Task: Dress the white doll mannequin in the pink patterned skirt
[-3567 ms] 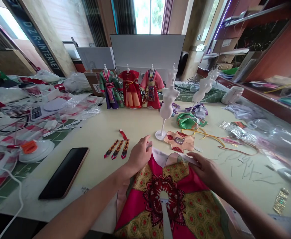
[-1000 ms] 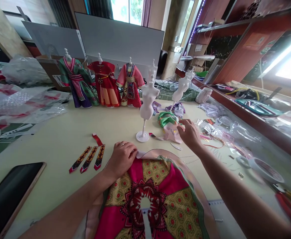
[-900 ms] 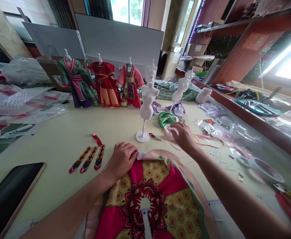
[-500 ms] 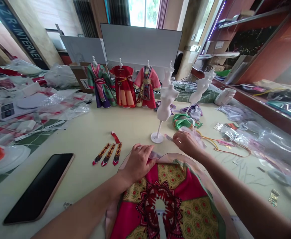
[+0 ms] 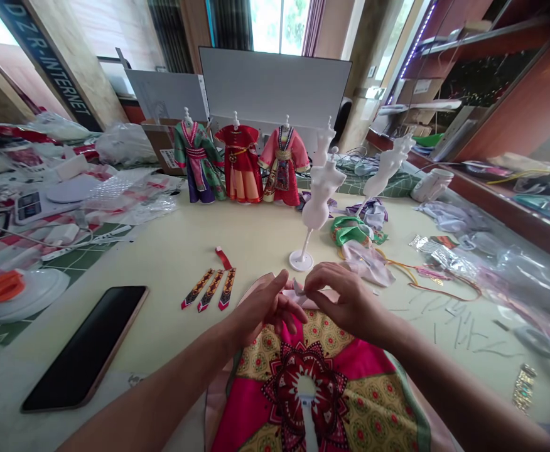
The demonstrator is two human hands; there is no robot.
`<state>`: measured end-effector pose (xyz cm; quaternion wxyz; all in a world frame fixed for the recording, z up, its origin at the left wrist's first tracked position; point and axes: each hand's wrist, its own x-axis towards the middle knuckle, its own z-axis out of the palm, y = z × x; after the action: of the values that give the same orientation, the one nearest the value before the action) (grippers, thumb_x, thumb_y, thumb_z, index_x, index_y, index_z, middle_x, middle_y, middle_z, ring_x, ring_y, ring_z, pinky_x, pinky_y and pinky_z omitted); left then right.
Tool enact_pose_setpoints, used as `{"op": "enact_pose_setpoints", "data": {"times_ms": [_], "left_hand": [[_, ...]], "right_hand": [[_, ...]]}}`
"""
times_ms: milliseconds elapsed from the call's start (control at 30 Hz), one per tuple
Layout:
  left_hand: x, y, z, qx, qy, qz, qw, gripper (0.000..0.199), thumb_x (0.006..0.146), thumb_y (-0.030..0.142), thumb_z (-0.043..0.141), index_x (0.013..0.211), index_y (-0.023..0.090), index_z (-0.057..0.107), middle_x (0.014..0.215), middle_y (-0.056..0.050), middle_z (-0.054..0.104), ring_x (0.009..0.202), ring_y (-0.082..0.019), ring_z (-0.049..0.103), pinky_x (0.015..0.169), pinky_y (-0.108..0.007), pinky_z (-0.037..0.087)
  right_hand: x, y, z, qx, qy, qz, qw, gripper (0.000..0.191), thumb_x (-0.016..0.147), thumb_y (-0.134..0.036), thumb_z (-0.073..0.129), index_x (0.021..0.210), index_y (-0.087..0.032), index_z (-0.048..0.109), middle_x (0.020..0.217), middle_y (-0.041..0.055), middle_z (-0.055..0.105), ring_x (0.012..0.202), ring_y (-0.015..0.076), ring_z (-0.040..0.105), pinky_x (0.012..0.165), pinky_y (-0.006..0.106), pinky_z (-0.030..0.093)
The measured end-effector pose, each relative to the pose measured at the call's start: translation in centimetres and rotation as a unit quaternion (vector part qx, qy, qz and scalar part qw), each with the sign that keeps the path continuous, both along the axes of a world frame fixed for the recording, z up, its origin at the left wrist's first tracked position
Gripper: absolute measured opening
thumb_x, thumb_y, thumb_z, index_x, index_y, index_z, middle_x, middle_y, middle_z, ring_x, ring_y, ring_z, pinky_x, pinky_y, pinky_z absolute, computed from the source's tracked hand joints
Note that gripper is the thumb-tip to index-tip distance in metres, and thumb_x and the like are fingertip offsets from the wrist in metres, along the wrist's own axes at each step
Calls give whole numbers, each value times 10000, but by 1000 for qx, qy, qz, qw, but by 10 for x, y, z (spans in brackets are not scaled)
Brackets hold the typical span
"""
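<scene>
- Patterned fabric [image 5: 324, 370]: spread on the table [image 5: 176, 242], nearest the person; near edge cut off, far edge partly hidden by hands.
- Right hand [image 5: 338, 295]: pinching small pale piece [image 5: 298, 288], outline unclear.
- Left hand [image 5: 268, 304]: fingers loosely curled alongside; cannot tell whether gripping.
- Carton [image 5: 151, 143]: label illegible.
- Sign [image 5: 44, 63], upper left: reads "DZR-INTERNET".

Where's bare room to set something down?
Bare table shows between the dressed mannequins and the patterned strips; a narrower patch lies between strips and phone. It's crowded right, with fabric scraps and plastic, and in front, where the left hand and right hand are at the printed cloth.
</scene>
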<state>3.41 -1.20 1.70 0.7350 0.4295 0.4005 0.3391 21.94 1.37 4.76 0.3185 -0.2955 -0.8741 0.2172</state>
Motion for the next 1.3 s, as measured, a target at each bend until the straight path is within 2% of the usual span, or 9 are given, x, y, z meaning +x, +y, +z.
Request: {"op": "enact_pose_setpoints", "data": {"times_ms": [67, 200, 367, 467, 567, 733, 867, 1033, 1300], "left_hand": [[-1, 0, 1, -27, -48, -15, 998, 499, 836, 601, 457, 1027, 148, 544, 702, -66, 685, 500, -128, 602, 424, -194, 372], [-4, 2, -4, -16, -80, 60, 995, 368, 749, 300, 711, 1051, 146, 568, 721, -19, 676, 509, -73, 581, 457, -156, 392], [-5, 2, -7, 22, -70, 116, 991, 321, 758, 248, 710, 1037, 133, 599, 762, -22, 685, 594, -80, 622, 602, -185, 470], [-3, 0, -6, 56, -58, 156, 984, 311, 753, 208, 712, 1038, 139, 609, 767, -6, 676, 678, -83, 632, 678, -184, 482], [-2, -2, -5, 70, -52, 178, 980, 313, 751, 177, 702, 1048, 152, 608, 786, 9, 669, 703, -76, 631, 693, -176, 488], [3, -6, -5, 83, -43, 182, 979, 310, 766, 175, 672, 1067, 174, 597, 834, 11, 670, 736, -88, 637, 714, -200, 508], [11, -11, -6, 91, -18, 176, 980, 320, 753, 180, 672, 1064, 170, 598, 872, -9, 684, 800, -111, 636, 753, -222, 509], [15, -15, -6, 111, 42, 152, 981, 310, 739, 189, 676, 1039, 166, 606, 855, -19, 693, 801, -132, 636, 769, -251, 509], [12, -14, -3, 142, 58, 145, 978, 196, 824, 294, 606, 966, 170, 659, 940, -33, 670, 942, -160, 616, 842, -243, 487]], "right_hand": [[-3, -2, -4, 62, -20, 29, 997, 90, 886, -150, 496, 827, -178, 557, 786, 36, 599, 766, 161, 535, 739, 335, 437], [-2, -4, -13, 113, -35, 22, 993, 88, 897, -126, 470, 880, -185, 532, 831, 46, 578, 790, 170, 503, 757, 348, 434], [9, -2, -26, 123, -33, -27, 992, 125, 879, -93, 468, 933, -190, 527, 877, 58, 585, 833, 188, 520, 781, 363, 437], [14, -6, -31, 111, -9, -113, 987, 150, 867, -103, 474, 970, -195, 533, 937, 74, 589, 892, 207, 538, 789, 372, 440], [13, -19, -27, -5, 24, -172, 985, 97, 877, -186, 488, 923, -221, 566, 885, 47, 604, 837, 195, 568, 757, 351, 459], [-4, -39, -10, -341, 51, -123, 931, 243, 894, -344, 490, 749, -209, 631, 750, 18, 630, 724, 164, 588, 682, 299, 476], [-15, -36, -12, -434, 174, -92, 879, 242, 863, -402, 528, 842, -204, 665, 811, 17, 649, 797, 162, 595, 779, 310, 477], [-16, -29, -22, -409, 243, -137, 869, 158, 772, -347, 633, 803, -193, 643, 804, 17, 655, 789, 166, 595, 793, 328, 483], [-19, -31, -37, -273, 221, -117, 929, 71, 813, -266, 589, 777, -212, 617, 782, 5, 607, 750, 149, 590, 698, 288, 508]]}}
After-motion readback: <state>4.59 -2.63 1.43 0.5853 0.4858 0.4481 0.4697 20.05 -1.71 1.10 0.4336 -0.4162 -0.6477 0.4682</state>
